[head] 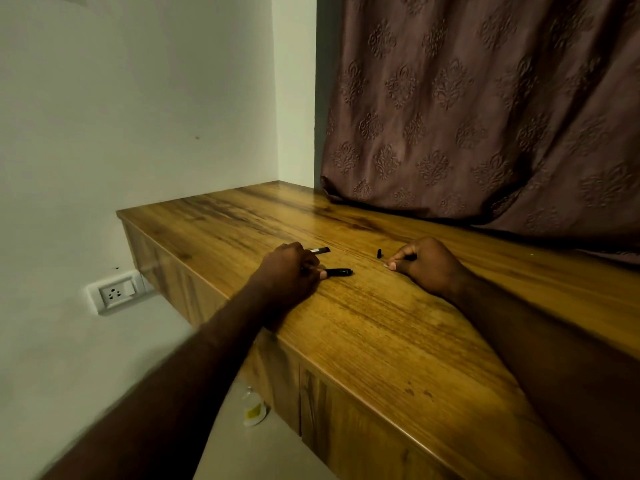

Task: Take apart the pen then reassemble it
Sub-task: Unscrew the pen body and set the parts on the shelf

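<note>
Pen apart on desk point(381, 341): left hand point(287, 271) pinching black barrel point(338, 272), right hand point(426, 265) curled, contents unclear; steady barrel, align parts before joining.

The tabletop point(381, 334) lies bare along its near edge and toward its far left corner, so a hand could pass freely there. Mid-tabletop, the left hand point(289, 271) rests over two dark pen pieces point(338, 272), and a small black cap point(379, 253) stands in the gap between it and the right hand point(427, 263). A curtain point(485, 109) drapes onto the far right edge, blocking that side.
</note>
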Motion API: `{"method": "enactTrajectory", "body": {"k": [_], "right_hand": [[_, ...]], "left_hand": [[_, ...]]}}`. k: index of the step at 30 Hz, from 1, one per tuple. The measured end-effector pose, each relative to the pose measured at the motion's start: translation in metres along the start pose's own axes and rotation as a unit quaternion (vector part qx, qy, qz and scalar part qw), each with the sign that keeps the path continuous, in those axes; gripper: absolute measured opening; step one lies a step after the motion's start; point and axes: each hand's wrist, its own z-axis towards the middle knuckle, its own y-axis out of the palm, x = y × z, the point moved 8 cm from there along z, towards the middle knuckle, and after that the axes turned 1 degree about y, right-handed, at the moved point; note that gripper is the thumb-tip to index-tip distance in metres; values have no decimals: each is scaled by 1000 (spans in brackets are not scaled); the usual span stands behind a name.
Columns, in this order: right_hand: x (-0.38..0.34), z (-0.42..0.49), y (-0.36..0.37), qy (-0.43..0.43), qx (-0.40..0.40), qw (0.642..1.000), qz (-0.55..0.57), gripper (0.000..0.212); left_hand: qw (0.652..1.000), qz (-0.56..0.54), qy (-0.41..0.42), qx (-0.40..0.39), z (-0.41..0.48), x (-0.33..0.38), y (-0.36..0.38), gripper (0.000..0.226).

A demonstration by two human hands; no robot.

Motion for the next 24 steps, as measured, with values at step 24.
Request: {"method": "enactTrajectory", "body": {"k": [24], "right_hand": [[-45,-12,32,-89,-33,994,-63,42]], "left_hand": [[999,13,27,35,4,4,-1,33]]}}
